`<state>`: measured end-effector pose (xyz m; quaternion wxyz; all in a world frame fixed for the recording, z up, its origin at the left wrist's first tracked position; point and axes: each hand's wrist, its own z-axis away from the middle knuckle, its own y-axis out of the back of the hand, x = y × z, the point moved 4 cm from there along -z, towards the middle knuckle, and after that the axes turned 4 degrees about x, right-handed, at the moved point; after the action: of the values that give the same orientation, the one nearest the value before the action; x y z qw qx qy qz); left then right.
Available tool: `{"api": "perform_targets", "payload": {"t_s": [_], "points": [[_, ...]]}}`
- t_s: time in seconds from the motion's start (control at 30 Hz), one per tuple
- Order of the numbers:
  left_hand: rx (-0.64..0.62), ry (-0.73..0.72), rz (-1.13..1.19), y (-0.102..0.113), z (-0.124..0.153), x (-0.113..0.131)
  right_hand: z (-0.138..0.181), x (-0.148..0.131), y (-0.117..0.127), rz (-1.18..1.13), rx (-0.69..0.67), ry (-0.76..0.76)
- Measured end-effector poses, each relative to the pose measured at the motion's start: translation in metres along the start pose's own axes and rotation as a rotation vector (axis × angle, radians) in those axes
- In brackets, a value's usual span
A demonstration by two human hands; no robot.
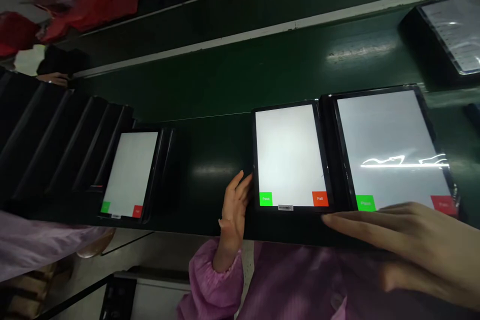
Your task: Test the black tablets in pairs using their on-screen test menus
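Two tablets lie side by side on a dark green bench, both with white lit screens showing a green Pass button and a red Fail button. My left hand rests with fingers apart against the left edge of the middle tablet, holding nothing. My right hand is stretched flat, fingers extended leftward, along the near edge of the right tablet; whether it touches the tablet is unclear. A pink sleeve covers my left wrist.
A third lit tablet leans in a black slotted rack at left. Another tablet lies at far right on the green conveyor belt. Red packets and another person's hand are at far left.
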<state>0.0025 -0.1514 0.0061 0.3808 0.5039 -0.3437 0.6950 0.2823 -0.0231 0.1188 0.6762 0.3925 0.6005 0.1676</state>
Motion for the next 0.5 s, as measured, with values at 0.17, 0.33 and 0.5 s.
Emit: {"api": "perform_targets", "payload": {"t_s": [0.17, 0.33, 0.5], "points": [[0.155, -0.006, -0.150, -0.008, -0.006, 0.006, 0.036, 0.013, 0.010, 0.402, 0.289, -0.020], [0.240, -0.003, -0.050, 0.002, -0.022, 0.006, 0.055, 0.018, 0.011, 0.502, 0.411, -0.084], [0.187, 0.006, -0.046, -0.005, -0.058, 0.026, 0.056, 0.023, 0.019, 0.604, 0.463, -0.141]]}}
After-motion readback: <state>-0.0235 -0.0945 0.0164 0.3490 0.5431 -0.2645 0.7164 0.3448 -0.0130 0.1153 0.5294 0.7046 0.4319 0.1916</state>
